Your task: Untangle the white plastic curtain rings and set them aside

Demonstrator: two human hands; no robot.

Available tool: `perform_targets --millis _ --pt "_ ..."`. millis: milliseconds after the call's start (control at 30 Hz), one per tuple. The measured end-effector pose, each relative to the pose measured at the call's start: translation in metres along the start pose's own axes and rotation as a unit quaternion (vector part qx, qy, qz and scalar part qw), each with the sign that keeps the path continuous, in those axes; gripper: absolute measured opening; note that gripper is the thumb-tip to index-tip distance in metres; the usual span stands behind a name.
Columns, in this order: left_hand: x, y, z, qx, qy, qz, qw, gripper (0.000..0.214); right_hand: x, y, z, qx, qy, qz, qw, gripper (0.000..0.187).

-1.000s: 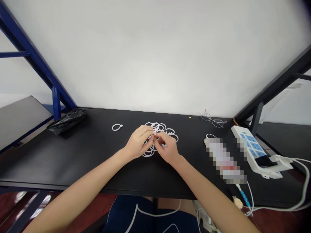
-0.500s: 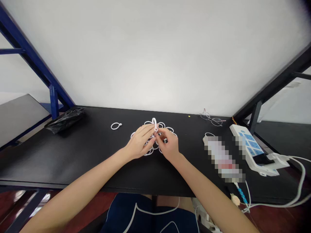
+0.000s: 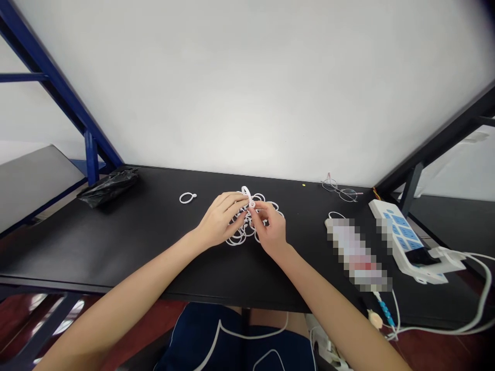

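A white plastic curtain ring (image 3: 245, 191), with a small eyelet at its lower end, is held tilted above the table between my two hands. My right hand (image 3: 269, 226) pinches the ring at the eyelet between thumb and fingertips. From the other side, the fingers of my left hand (image 3: 220, 219) press together against the same ring, partly covering it. Beneath both hands lies a loose pile of similar white rings (image 3: 236, 242), overlapping one another and partly hidden. A single white ring (image 3: 187, 198) rests apart to the left of the pile.
On the black table (image 3: 154, 237), a crumpled black plastic bag (image 3: 110, 186) lies at the far left. Eyeglasses (image 3: 340, 190) sit at the back right. Nearer are a blurred-out phone (image 3: 358, 252) on a cable and a white power strip (image 3: 402, 237) with plugs and cords.
The held ring has tipped and turned a little between my fingers, and its eyelet now faces me more. My left fingers have curled in slightly. The whole view has shifted a little.
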State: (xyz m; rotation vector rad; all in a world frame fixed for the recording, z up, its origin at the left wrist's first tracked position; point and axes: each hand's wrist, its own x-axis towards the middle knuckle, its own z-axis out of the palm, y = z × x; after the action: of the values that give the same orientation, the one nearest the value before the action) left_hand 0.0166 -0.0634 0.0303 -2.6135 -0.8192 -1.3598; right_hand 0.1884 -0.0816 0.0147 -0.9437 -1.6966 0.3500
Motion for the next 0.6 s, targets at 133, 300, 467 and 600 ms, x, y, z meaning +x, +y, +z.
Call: perform_targets --millis 133,300,467,600 --pt "-0.002 -0.001 0.002 0.010 0.049 -0.036 0.998 0.030 0.000 0.003 0.000 -0.001 0.002 -0.006 1.000 0.009" --pt "-0.005 -0.006 0.004 -0.065 -0.015 -0.083 0.994 0.046 -0.002 0.002 0.001 0.021 -0.034 0.001 0.999 0.009" --pt "-0.010 -0.011 0.009 -0.121 -0.059 -0.100 0.986 0.041 -0.003 0.001 0.002 0.028 -0.048 0.007 0.998 0.009" --pt "-0.009 -0.009 0.007 -0.110 -0.063 -0.091 0.988 0.038 -0.003 0.003 0.003 0.030 -0.025 0.004 0.999 0.009"
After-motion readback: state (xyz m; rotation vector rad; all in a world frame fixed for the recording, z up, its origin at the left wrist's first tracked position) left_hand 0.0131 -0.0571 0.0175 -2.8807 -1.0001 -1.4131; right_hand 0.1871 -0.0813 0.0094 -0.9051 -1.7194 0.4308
